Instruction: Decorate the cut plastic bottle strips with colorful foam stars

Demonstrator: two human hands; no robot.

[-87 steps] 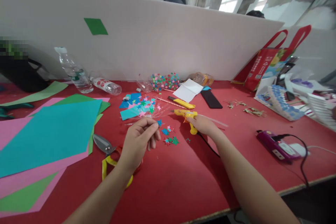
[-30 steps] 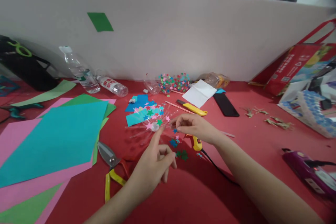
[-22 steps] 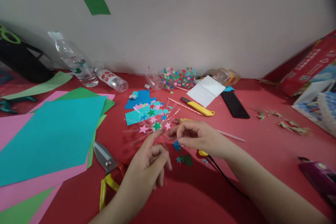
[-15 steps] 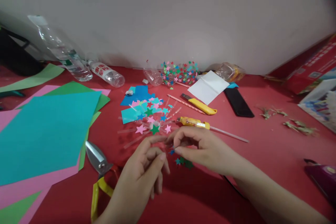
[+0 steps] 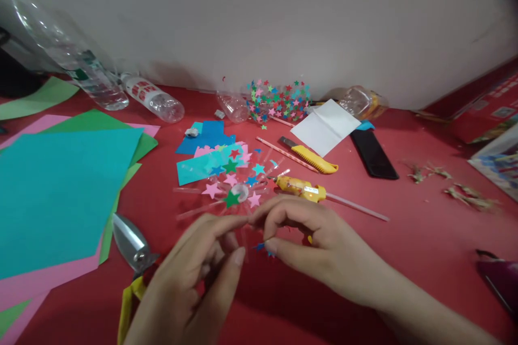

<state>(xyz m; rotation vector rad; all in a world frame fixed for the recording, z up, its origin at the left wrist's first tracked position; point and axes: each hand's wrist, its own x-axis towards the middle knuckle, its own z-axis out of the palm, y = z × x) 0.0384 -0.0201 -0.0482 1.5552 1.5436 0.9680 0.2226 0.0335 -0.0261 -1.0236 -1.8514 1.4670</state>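
Note:
A spray of clear plastic strips spreads on the red table around a round clear centre (image 5: 241,192). Stars in several colours sit on it, among them a green star (image 5: 232,199) and a pink star (image 5: 211,190). Close in front, my right hand (image 5: 311,237) pinches a small blue star (image 5: 259,247) between thumb and finger. Its other fingers curl forward and almost meet my left index finger. My left hand (image 5: 194,269) is bent beside it, thumb and index finger apart; its inner fingers are partly hidden. More small stars lie partly hidden beneath my right hand.
Snips (image 5: 133,245) with yellow handles lie by my left wrist, near stacked coloured paper (image 5: 68,194). Beyond are a yellow hot glue gun (image 5: 297,187), a yellow cutter (image 5: 313,159), a black phone (image 5: 373,153), a star-covered clear bottle (image 5: 279,101) and other plastic bottles (image 5: 151,97).
The view has shifted and come closer to the table. My left hand has turned, its thumb now farther from the index finger. The blue star stays at my right fingertips.

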